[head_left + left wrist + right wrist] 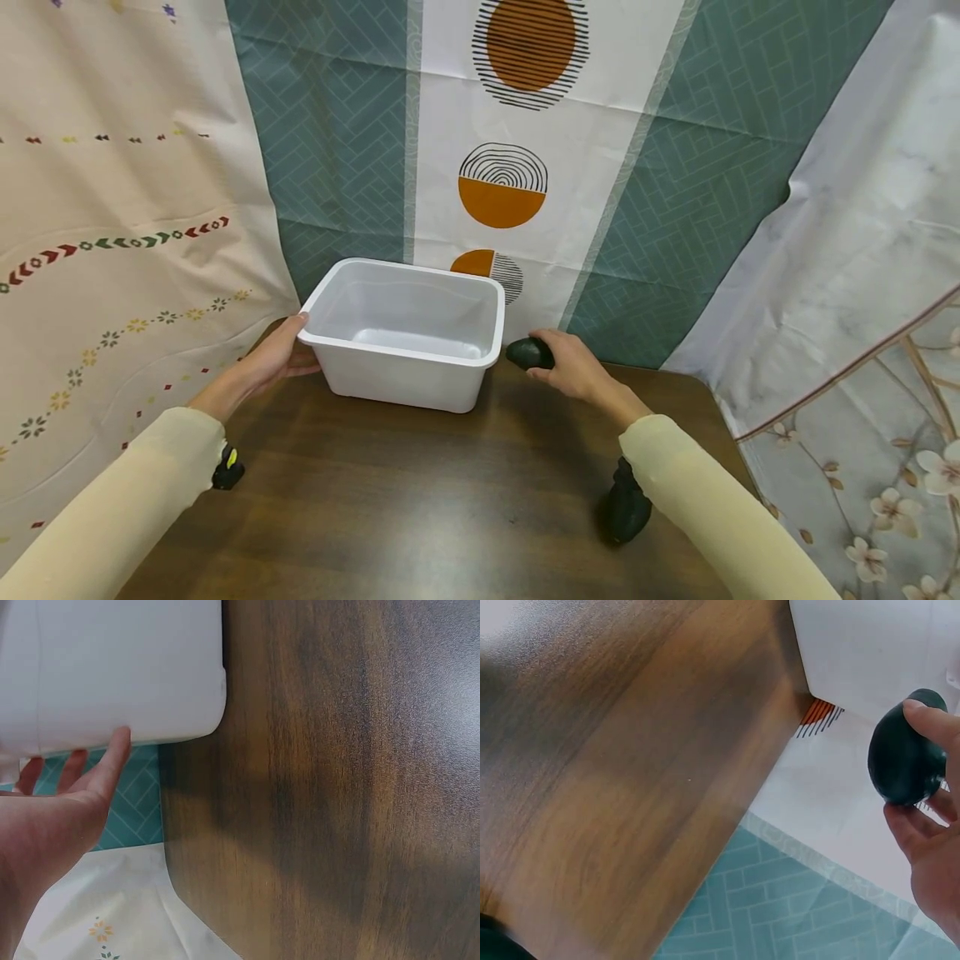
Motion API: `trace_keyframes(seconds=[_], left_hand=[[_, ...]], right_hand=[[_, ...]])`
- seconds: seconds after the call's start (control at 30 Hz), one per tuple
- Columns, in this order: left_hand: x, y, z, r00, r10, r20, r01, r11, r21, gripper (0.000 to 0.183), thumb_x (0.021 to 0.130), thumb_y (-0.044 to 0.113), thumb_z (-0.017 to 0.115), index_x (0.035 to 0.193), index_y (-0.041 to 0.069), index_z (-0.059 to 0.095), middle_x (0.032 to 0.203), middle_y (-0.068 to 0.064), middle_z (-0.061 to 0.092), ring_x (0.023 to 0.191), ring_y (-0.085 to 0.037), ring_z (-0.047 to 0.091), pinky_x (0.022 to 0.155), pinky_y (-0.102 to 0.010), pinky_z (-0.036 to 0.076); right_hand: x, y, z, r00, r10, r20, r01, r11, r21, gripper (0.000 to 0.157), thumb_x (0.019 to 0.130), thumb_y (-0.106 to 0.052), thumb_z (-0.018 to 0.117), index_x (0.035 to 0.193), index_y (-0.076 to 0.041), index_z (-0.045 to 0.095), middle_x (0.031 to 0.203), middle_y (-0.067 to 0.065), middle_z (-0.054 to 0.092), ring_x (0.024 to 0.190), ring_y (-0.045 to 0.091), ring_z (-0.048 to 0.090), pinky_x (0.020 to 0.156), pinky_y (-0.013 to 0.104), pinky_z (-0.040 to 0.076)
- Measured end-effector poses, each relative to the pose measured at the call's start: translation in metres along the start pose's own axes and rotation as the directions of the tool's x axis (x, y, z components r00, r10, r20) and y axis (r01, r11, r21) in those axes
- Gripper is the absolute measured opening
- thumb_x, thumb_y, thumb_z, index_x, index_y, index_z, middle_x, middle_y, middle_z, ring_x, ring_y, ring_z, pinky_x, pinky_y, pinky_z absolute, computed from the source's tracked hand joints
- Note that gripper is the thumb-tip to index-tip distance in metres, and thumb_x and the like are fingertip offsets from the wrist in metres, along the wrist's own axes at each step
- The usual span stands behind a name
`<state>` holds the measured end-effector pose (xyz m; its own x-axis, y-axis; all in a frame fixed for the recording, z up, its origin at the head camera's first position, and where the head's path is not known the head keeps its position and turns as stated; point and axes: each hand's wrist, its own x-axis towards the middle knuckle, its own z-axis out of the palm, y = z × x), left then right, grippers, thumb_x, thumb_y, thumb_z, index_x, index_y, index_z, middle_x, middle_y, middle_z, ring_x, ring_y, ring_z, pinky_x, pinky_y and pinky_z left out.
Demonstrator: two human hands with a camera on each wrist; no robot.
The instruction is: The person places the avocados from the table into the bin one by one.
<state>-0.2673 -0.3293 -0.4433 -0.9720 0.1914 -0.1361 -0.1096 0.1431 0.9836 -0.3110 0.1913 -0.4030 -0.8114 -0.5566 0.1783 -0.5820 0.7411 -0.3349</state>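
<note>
A white rectangular tub (397, 379) stands near the back of the brown table, its open top facing up. My left hand (273, 358) holds its left end, with a digit at the rim; in the left wrist view the fingertips (120, 739) touch the outer wall. My right hand (573, 367) grips a dark green avocado (531, 353) just right of the tub. Seen from the right wrist, the thumb lies on one side of this avocado (906, 754) and fingers on the other. A second dark avocado (626, 512) lies on the table by my right forearm, partly hidden.
The wooden table (420, 500) has its back edge close behind the tub. A green and white patterned curtain (337, 125) hangs behind it. Pale patterned cloths drape at the left (112, 208) and right (862, 250).
</note>
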Motion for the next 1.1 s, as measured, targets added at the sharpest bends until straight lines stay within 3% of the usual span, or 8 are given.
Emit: trace_keyframes(seconds=[1.1], left_hand=[[0.001, -0.001, 0.002, 1.0, -0.001, -0.006, 0.001, 1.0, -0.023, 0.078, 0.113, 0.059, 0.015, 0.17, 0.012, -0.009, 0.167, -0.037, 0.011, 0.141, -0.06, 0.034, 0.11, -0.06, 0.049]], right_hand=[[0.01, -0.006, -0.018, 0.994, 0.011, -0.111, -0.01, 1.0, 0.007, 0.062, 0.092, -0.027, 0.087, 0.143, -0.006, 0.06, 0.134, 0.015, 0.063, 0.115, 0.035, 0.062, 0.095, 0.052, 0.056]])
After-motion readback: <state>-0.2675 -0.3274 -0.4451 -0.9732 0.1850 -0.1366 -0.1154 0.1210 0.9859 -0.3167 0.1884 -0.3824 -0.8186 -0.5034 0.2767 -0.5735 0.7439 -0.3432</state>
